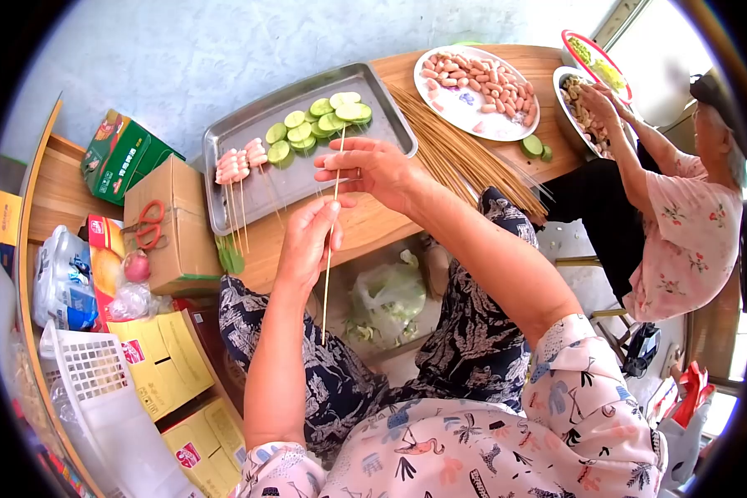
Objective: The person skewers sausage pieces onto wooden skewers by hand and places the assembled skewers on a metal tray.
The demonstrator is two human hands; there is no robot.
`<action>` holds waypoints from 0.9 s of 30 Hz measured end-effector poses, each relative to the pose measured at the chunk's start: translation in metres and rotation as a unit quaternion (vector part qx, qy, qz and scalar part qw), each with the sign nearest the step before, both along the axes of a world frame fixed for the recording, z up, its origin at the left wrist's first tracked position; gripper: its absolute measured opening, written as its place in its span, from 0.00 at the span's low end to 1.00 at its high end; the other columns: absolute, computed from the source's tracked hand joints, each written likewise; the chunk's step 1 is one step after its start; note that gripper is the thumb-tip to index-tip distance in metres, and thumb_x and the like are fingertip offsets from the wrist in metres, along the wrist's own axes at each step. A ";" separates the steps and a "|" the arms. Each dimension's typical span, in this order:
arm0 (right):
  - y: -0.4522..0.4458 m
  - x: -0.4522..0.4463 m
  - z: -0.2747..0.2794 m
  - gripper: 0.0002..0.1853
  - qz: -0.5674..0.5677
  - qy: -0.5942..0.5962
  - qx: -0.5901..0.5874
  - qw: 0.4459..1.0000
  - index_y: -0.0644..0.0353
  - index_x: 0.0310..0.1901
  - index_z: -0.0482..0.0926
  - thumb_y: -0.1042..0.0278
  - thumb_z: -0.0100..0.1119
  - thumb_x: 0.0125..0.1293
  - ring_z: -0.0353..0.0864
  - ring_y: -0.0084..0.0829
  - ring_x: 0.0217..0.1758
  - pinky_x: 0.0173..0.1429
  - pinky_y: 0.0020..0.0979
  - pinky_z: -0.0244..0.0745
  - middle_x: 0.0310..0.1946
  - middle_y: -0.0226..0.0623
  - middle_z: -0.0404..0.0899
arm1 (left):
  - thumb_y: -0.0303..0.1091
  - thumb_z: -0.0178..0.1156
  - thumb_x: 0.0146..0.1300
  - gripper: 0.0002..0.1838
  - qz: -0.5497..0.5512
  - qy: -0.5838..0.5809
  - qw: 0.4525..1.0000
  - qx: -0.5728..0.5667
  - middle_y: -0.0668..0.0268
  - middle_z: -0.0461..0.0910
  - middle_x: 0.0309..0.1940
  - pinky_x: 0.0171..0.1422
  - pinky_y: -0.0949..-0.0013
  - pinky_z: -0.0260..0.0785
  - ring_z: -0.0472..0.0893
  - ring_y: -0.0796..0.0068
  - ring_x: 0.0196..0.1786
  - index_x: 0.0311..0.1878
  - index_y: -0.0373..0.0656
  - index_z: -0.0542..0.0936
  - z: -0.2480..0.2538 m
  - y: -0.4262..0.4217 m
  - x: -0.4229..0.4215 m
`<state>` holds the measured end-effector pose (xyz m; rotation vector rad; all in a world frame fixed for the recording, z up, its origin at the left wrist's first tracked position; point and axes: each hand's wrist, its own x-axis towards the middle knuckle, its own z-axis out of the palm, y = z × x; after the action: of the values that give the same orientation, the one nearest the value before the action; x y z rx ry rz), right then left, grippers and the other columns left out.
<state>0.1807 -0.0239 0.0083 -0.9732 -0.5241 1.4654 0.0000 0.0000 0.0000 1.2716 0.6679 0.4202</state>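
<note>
A thin bamboo skewer [328, 286] stands nearly upright in front of me, with no food visible on it. My left hand [309, 236] pinches its middle between thumb and fingers. Higher up, my right hand [378, 170] has its fingers around the same skewer near the upper end. Behind my hands lies a metal tray [253, 124] holding round green slices [311, 124] and several skewers of pink-white pieces [234, 166] at its left. Right of the tray, a large bundle of bare bamboo skewers [456, 145] is spread over the wooden table.
A white plate [494, 129] of small pink sausages sits at the back, with green vegetable pieces [535, 148] near it. At right, another person [681, 199] has their hands in a bowl [563, 124]. Boxes [162, 220], red scissors [149, 226] and a white basket [112, 423] crowd my left.
</note>
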 end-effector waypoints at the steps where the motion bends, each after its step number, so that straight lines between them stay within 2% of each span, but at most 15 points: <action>1: -0.001 -0.002 0.003 0.28 0.013 0.014 0.002 1.000 0.67 0.62 0.61 0.71 0.61 0.63 0.81 0.37 0.52 0.48 0.32 0.75 0.51 0.48 0.78 | 0.43 0.51 0.71 0.17 0.009 -0.004 1.000 -0.002 0.75 0.68 0.15 0.19 0.84 0.50 0.61 0.89 0.15 0.48 0.40 0.79 0.001 0.000 -0.001; 2: -0.002 -0.004 0.004 0.25 0.026 0.028 0.004 0.999 0.68 0.60 0.62 0.73 0.60 0.64 0.81 0.37 0.51 0.46 0.29 0.76 0.50 0.48 0.78 | 0.42 0.50 0.71 0.16 0.019 -0.009 1.000 -0.004 0.75 0.68 0.15 0.20 0.83 0.50 0.62 0.89 0.16 0.47 0.39 0.79 0.002 0.001 0.000; 6: -0.001 -0.007 -0.005 0.24 0.046 0.033 0.020 0.998 0.68 0.59 0.63 0.74 0.59 0.64 0.81 0.36 0.50 0.46 0.28 0.76 0.49 0.49 0.78 | 0.42 0.51 0.71 0.16 0.037 -0.023 0.999 0.007 0.75 0.68 0.15 0.20 0.82 0.51 0.62 0.89 0.16 0.47 0.39 0.79 -0.002 -0.001 0.004; 8: -0.001 -0.010 -0.001 0.23 0.004 0.052 0.035 0.998 0.67 0.57 0.64 0.74 0.59 0.63 0.82 0.37 0.50 0.48 0.30 0.76 0.48 0.48 0.78 | 0.41 0.52 0.71 0.15 0.062 -0.033 0.997 -0.038 0.74 0.70 0.17 0.20 0.82 0.52 0.63 0.88 0.17 0.47 0.40 0.79 0.001 -0.001 0.003; 16: 0.000 -0.003 -0.008 0.20 -0.037 0.059 0.042 0.997 0.67 0.54 0.67 0.74 0.60 0.63 0.82 0.36 0.49 0.51 0.35 0.76 0.47 0.46 0.79 | 0.36 0.55 0.69 0.10 0.071 -0.048 0.996 -0.038 0.73 0.71 0.19 0.21 0.83 0.54 0.65 0.87 0.17 0.46 0.40 0.78 -0.005 -0.001 0.006; 19: -0.003 -0.005 -0.007 0.22 -0.024 0.059 0.051 0.997 0.67 0.55 0.66 0.72 0.61 0.62 0.82 0.36 0.49 0.51 0.35 0.76 0.47 0.45 0.79 | 0.34 0.55 0.69 0.09 0.080 -0.058 0.995 -0.028 0.73 0.70 0.19 0.21 0.82 0.54 0.64 0.87 0.18 0.45 0.40 0.78 -0.007 0.000 0.007; 23: -0.009 0.019 0.000 0.24 0.035 0.001 0.042 0.998 0.67 0.57 0.67 0.65 0.61 0.64 0.79 0.33 0.52 0.52 0.35 0.76 0.47 0.42 0.79 | 0.35 0.55 0.69 0.10 0.095 -0.048 0.994 -0.040 0.73 0.69 0.18 0.22 0.83 0.53 0.63 0.87 0.19 0.46 0.40 0.78 -0.002 -0.004 0.007; 25: -0.006 0.059 -0.002 0.20 0.022 -0.177 0.019 0.984 0.65 0.55 0.72 0.62 0.58 0.66 0.78 0.32 0.52 0.51 0.34 0.77 0.48 0.37 0.79 | 0.35 0.54 0.70 0.10 0.089 -0.050 0.994 -0.036 0.74 0.68 0.18 0.22 0.83 0.53 0.63 0.88 0.19 0.46 0.40 0.78 0.001 -0.004 0.005; 27: -0.005 0.113 -0.021 0.18 -0.015 -0.375 -0.023 0.927 0.60 0.54 0.77 0.60 0.57 0.65 0.80 0.30 0.49 0.49 0.33 0.77 0.45 0.37 0.81 | 0.37 0.52 0.71 0.11 0.090 -0.039 0.995 -0.019 0.75 0.66 0.18 0.22 0.83 0.52 0.62 0.88 0.18 0.47 0.40 0.76 0.004 -0.005 0.006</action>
<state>0.2934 -0.0293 -0.0132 -1.5764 -1.0180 1.0392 0.0064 -0.0052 0.0041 1.1569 0.7239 0.5981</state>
